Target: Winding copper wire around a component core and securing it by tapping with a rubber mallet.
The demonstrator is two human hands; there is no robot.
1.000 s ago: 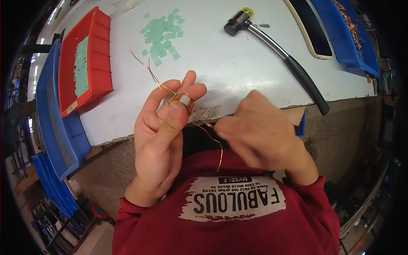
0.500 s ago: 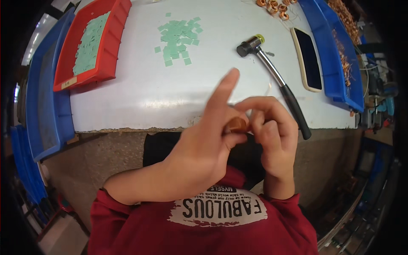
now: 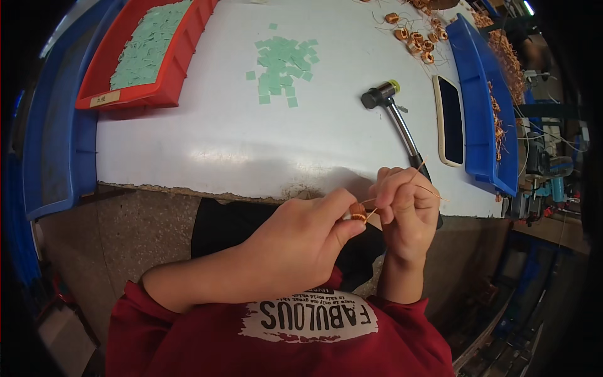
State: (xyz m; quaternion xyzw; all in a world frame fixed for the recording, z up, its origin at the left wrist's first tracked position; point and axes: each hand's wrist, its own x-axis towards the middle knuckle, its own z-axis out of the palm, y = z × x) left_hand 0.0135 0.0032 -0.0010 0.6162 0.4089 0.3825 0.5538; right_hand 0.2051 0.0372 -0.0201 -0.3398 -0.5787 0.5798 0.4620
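Note:
Just past the table's front edge, my left hand (image 3: 301, 235) pinches a small copper-wound coil (image 3: 358, 212) between thumb and fingertips. Thin copper wire leads (image 3: 372, 214) run from the coil toward my right hand (image 3: 408, 210). The fingers of that hand are closed on the leads, and loose wire ends stick out beyond them. Behind my right hand lies a mallet (image 3: 402, 129) with a black and yellow head; part of its black handle is hidden by the hand.
Pale green squares (image 3: 276, 66) lie scattered mid-table. A red bin (image 3: 166, 91) of similar squares and a blue bin (image 3: 50, 157) stand left. At right are a phone (image 3: 450, 119), a blue bin (image 3: 474, 88) with coils, and several loose copper coils (image 3: 416, 45).
My left index finger, stretched out before, is now bent in at the coil. The coil and wire leads now show between my hands, which are slightly farther apart. The view has shifted a little.

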